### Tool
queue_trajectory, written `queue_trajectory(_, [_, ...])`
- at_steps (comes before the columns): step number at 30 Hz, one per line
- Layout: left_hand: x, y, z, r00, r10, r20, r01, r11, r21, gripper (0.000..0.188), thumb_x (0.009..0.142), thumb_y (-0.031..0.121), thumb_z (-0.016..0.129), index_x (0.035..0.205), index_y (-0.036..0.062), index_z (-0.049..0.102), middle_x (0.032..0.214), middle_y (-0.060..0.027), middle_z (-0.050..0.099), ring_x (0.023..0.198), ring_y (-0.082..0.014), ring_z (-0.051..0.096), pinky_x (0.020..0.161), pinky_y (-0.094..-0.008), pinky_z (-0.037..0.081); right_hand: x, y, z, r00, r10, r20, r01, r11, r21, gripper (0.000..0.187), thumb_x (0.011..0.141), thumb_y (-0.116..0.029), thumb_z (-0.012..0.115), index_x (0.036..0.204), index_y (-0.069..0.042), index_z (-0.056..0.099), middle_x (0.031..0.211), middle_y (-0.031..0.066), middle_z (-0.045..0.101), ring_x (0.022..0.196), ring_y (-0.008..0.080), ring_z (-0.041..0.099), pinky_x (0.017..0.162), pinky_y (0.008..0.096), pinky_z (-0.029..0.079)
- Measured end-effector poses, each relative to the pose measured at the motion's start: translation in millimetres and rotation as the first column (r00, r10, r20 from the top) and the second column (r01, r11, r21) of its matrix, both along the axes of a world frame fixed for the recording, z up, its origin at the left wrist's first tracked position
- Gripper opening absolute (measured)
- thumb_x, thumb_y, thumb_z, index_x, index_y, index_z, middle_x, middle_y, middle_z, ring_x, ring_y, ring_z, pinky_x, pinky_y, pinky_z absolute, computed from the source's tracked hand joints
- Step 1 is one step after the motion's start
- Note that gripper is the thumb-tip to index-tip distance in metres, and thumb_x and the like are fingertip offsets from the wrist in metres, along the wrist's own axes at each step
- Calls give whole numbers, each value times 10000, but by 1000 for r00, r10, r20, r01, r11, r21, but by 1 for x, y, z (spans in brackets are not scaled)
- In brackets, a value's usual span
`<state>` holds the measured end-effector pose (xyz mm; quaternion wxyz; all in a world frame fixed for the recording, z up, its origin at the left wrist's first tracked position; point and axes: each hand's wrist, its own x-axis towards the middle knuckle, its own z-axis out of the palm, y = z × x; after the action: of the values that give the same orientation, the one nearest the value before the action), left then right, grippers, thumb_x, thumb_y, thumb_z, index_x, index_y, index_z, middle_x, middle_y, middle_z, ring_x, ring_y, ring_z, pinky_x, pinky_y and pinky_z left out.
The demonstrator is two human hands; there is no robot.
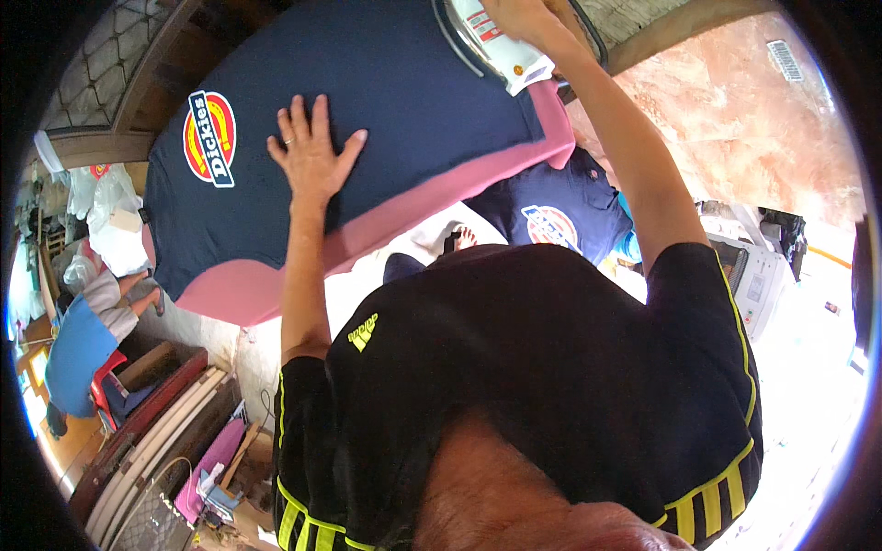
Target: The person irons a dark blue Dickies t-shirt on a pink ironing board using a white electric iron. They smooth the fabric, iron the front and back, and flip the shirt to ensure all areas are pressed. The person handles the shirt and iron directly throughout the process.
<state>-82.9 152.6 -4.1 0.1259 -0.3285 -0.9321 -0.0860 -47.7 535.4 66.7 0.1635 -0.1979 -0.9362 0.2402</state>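
A navy T-shirt (pixel 395 101) with a red, yellow and white printed badge lies spread over a board with a pink cover (pixel 404 211). My left hand (pixel 312 151) rests flat on the shirt, fingers spread, right of the badge. Up by the top edge of the picture, my right hand (pixel 522 18) is closed on a white iron (pixel 501 57) at the shirt's far right. The picture's edge cuts off part of that hand and the iron's handle. A dark curved cord or wire runs beside the iron.
Another navy shirt (pixel 579 197) with a round print hangs or lies below the board's right end. A pinkish marbled surface (pixel 717 119) stands right, above a white machine (pixel 758 285) with a panel. Plastic bags (pixel 115 230), a bending person (pixel 83 354) and stacked wooden pieces (pixel 152 441) are left.
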Motion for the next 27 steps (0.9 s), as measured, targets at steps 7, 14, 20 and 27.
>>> queue_trajectory(7, [88,29,-3,999,8,44,-10,999,44,849,867,683,553,1509,146,407,1599,-201,274,1470,-470,216,1084,-734,178,143,-59,-3,911,319,-260,-304,948,98,372,957,-351,636,988,8,543,805,308,629,757,481,630,688,532,506])
queue_trajectory(14, [105,25,-8,996,80,41,-82,996,30,774,913,624,532,1506,141,411,1603,-181,275,1480,-452,211,1108,-709,171,116,-70,16,864,502,-26,-502,865,-2,338,992,-319,586,1050,3,501,896,313,635,881,519,605,733,509,480])
queue_trajectory(20, [125,11,-5,987,149,61,-154,985,79,784,915,618,529,1510,125,396,1605,-168,277,1476,-427,225,1111,-693,165,63,-124,21,801,596,49,-589,800,-114,387,990,-357,593,1039,16,505,858,329,647,842,517,637,687,517,506])
queue_trajectory(27, [149,-60,-3,943,279,182,-303,945,122,724,933,541,560,1506,125,409,1621,-130,266,1498,-399,184,1147,-634,128,80,-203,41,715,695,74,-657,705,-269,415,985,-354,604,985,50,505,834,361,633,819,526,645,674,538,510])
